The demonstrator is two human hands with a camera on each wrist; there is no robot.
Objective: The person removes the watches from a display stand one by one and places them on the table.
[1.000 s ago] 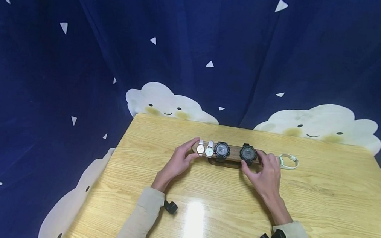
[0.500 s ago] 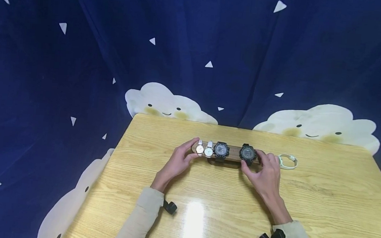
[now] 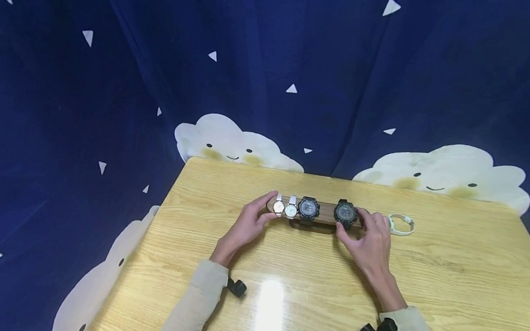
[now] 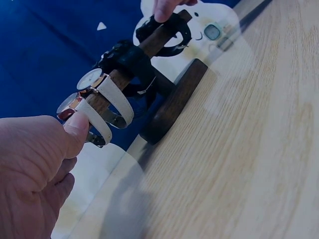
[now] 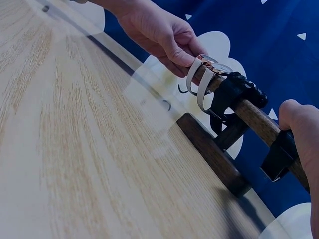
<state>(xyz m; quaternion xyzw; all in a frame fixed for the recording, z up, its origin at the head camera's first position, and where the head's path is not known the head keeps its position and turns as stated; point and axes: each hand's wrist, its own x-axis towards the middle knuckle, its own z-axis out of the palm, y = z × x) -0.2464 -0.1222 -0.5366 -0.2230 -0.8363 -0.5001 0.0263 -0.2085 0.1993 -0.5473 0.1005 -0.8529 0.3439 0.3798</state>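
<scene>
A dark wooden watch stand [image 3: 327,212], a round bar on a post and flat base [image 4: 172,104], carries watches in a row. At its left end hang two white-strap watches, an outer one with a rose-gold case [image 3: 278,207] and an inner one [image 3: 291,210]. Beside them sits a chunky black digital watch [image 3: 308,207]; after a gap of bare bar comes a second black digital watch [image 3: 345,213]. My left hand [image 3: 246,226] pinches the outer white-strap watch, thumb in front, index finger behind. My right hand [image 3: 373,248] pinches the second black watch, its thumb on the near strap.
A pale green watch [image 3: 401,233] lies on the wooden table [image 3: 448,286], just right of my right hand. Behind the table hangs a dark blue curtain [image 3: 276,40] with white triangles and smiling clouds. Black wrist cameras are worn at both sleeves.
</scene>
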